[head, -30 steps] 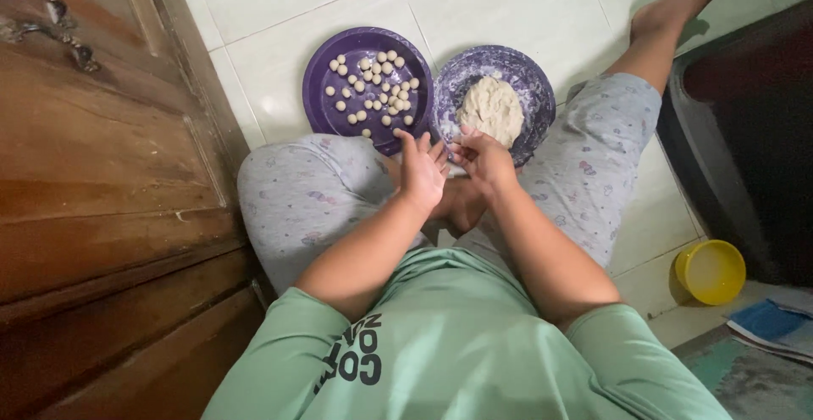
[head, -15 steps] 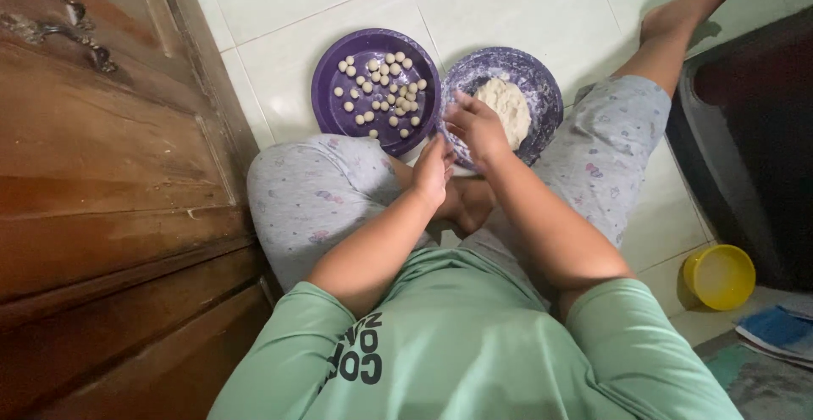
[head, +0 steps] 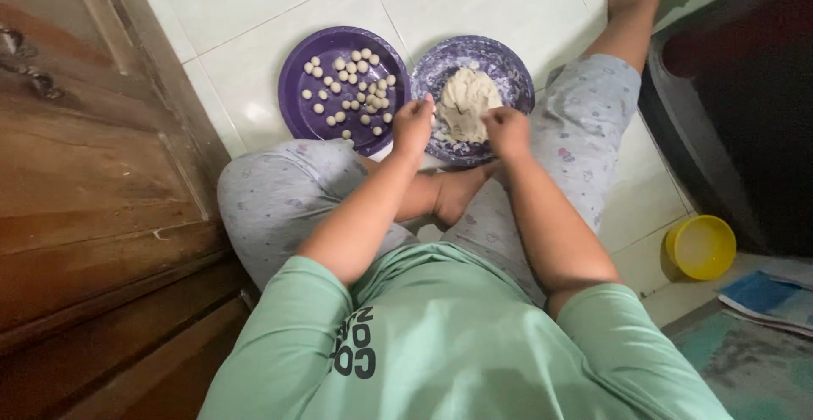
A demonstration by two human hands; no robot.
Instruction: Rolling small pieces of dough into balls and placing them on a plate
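Note:
I sit on the floor with my legs folded. A lump of pale dough [head: 464, 94] lies in a flour-dusted purple plate [head: 508, 58] in front of me. My left hand [head: 412, 124] is closed on the lump's left edge and my right hand [head: 508, 129] is closed on its near right edge. To the left, touching that plate, a second purple plate [head: 298, 113] carries several small dough balls [head: 356, 81].
A brown wooden cabinet [head: 93, 183] stands close on my left. At the right are a dark piece of furniture [head: 737, 107], a small yellow bowl [head: 701, 246] and a blue-and-white flat item [head: 766, 295] on the white tile floor [head: 254, 5].
My hands were together over my lap; the right reached to the dough first, then the left followed. Now both grip the lump. The view shifted slightly left.

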